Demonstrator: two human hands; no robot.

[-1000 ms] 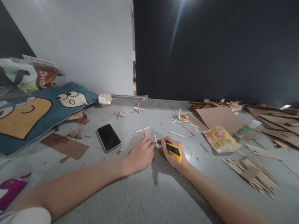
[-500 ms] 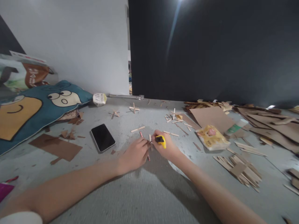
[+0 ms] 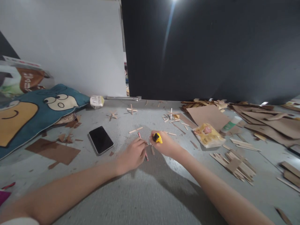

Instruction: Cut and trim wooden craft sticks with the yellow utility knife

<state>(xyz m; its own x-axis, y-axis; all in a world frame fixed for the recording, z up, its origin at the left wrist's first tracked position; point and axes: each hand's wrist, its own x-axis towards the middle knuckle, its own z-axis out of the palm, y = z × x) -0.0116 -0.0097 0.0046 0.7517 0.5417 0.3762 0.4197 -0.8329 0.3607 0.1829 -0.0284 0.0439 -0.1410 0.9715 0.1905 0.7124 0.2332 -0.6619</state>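
Note:
My right hand (image 3: 165, 146) is closed around a yellow and black utility knife (image 3: 157, 137), its tip pointing down at a small wooden stick (image 3: 152, 149) on the grey floor. My left hand (image 3: 132, 154) rests beside it with curled fingers, pressing down next to the stick. A thin red pencil (image 3: 142, 146) lies under the left fingertips. Whether the left fingers pinch the stick is hidden.
A black phone (image 3: 100, 139) lies left of my hands, brown card (image 3: 52, 151) and a blue cushion (image 3: 30, 114) further left. Loose sticks (image 3: 135, 130) lie ahead. At the right are a yellow packet (image 3: 207, 135), a glue bottle (image 3: 231, 124), stick piles (image 3: 234, 164) and cardboard sheets (image 3: 208, 115).
My right hand has turned the knife from lying flat to pointing down at the stick and closed in on my left hand. The view has shifted slightly.

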